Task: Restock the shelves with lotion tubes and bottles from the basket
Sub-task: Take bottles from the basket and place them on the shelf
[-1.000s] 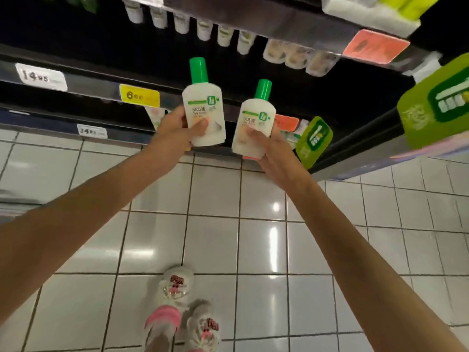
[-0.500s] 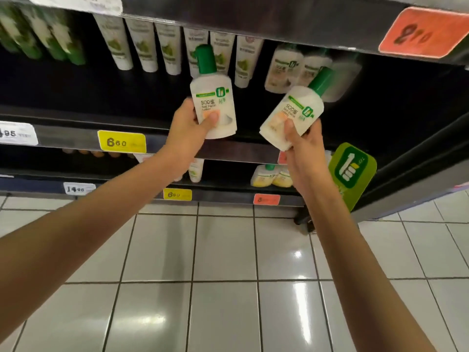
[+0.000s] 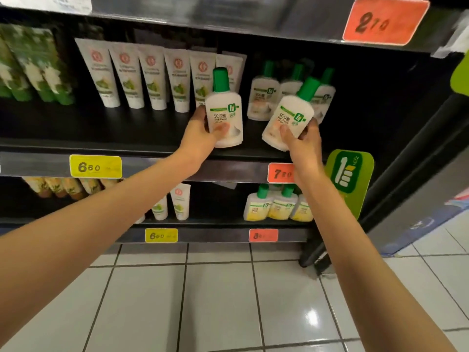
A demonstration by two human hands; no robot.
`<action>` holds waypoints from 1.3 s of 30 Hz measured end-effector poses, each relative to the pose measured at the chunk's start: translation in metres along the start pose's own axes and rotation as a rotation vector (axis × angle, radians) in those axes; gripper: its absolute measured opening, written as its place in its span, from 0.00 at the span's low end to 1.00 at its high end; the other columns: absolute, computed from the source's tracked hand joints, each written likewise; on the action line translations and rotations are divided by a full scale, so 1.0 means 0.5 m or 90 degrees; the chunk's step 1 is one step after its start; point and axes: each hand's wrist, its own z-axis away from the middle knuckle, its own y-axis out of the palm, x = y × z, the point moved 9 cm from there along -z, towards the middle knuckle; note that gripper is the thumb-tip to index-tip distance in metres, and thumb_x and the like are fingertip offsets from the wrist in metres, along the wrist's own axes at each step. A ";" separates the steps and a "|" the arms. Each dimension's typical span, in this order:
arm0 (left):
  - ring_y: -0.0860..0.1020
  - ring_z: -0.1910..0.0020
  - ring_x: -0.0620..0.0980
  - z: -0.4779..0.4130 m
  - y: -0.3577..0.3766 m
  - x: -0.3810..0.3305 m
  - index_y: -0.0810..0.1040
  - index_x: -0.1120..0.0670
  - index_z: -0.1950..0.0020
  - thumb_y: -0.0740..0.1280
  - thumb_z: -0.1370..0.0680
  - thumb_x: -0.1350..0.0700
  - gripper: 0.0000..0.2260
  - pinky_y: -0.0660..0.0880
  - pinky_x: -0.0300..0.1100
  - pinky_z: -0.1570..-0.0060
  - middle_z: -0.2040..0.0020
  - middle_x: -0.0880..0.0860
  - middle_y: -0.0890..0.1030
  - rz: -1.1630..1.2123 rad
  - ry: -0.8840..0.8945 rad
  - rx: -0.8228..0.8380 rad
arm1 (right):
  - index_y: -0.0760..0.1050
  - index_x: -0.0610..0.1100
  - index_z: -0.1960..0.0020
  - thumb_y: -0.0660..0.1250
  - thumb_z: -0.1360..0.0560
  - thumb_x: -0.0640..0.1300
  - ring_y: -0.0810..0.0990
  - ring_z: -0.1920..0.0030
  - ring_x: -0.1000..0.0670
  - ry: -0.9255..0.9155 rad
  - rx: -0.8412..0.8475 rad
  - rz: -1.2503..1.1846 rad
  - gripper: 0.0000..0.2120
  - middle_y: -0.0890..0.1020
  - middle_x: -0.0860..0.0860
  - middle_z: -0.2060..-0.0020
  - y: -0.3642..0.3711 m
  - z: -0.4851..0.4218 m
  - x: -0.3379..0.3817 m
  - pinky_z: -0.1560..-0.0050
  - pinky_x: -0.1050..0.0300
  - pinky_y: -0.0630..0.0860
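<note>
Here, the left hand has its fingers wrapped round an upright bottle just left of the shelved bottles. The right hand grips a tilted bottle in front of them.

Two small white lotion bottles with green caps are up in front of the middle shelf. The left bottle stands straight, and the left hand holds it with the thumb on its label. The right bottle leans to the right, and the right hand holds it low down. Behind them on the black shelf stand a few more bottles of the same kind. A row of white tubes stands to their left, caps down.
</note>
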 end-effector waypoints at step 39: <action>0.78 0.49 0.49 -0.016 0.094 -0.016 0.71 0.60 0.42 0.69 0.27 0.64 0.15 0.74 0.36 0.51 0.47 0.56 0.79 -0.144 0.121 0.093 | 0.69 0.40 0.37 0.66 0.26 0.39 0.77 0.48 0.56 -0.040 0.085 0.086 0.19 0.78 0.48 0.46 0.055 0.018 -0.013 0.52 0.72 0.74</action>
